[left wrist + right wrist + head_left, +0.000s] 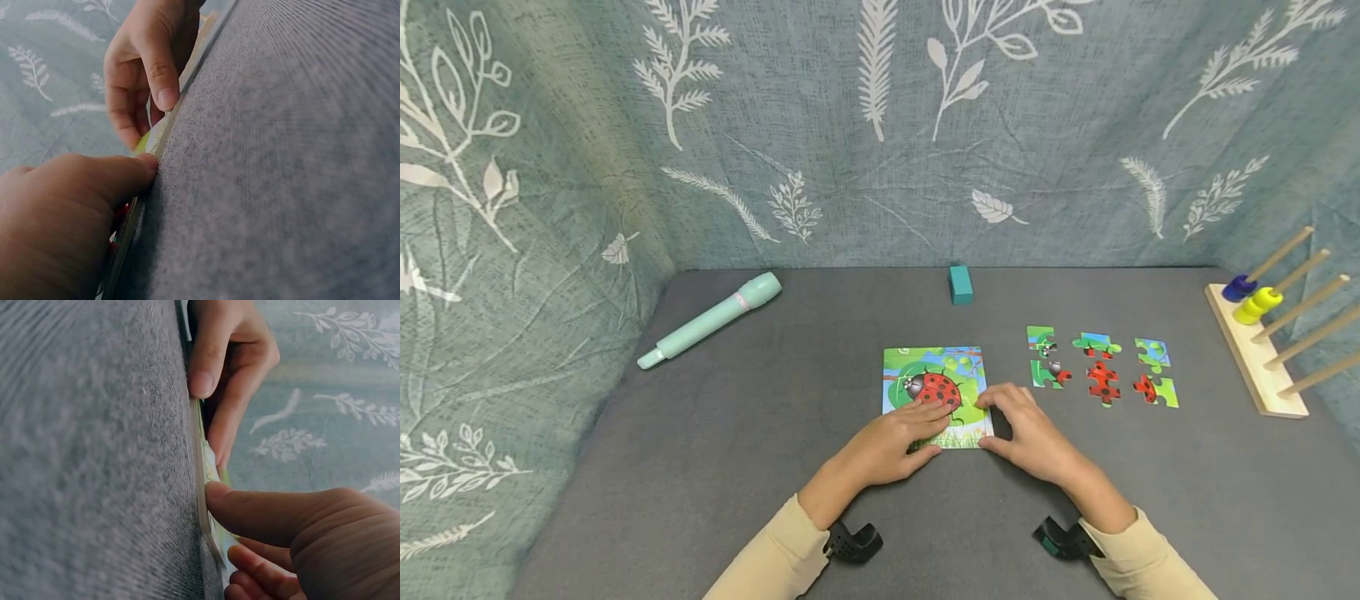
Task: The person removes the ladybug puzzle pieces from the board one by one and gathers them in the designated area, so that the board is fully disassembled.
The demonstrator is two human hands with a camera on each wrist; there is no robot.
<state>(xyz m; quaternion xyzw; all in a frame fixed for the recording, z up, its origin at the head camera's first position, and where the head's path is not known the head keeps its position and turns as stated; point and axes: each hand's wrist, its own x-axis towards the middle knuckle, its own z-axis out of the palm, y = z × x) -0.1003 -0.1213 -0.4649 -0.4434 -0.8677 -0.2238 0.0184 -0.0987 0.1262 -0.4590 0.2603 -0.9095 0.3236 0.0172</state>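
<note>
A square ladybug puzzle board (898,360) lies flat on the dark grey cloth. My left hand (898,437) rests on its lower left part, fingers stretched over the picture and thumb along the near edge. At the lower right corner, my right hand (1030,433) has its thumb at the near edge and bent fingers farther up, pinching a corner puzzle piece between them. The left wrist view shows the right hand's thumb (164,81) at the board's edge beside a yellow-green bit (142,144) under its fingertips. Both palms hide part of the picture.
Several loose puzzle pieces (1103,383) lie in two rows to the right. Beyond the board stands a teal block (961,285). A mint-green tube (711,321) lies at the left. A wooden peg stand (1255,358) with blue and yellow rings is at the far right.
</note>
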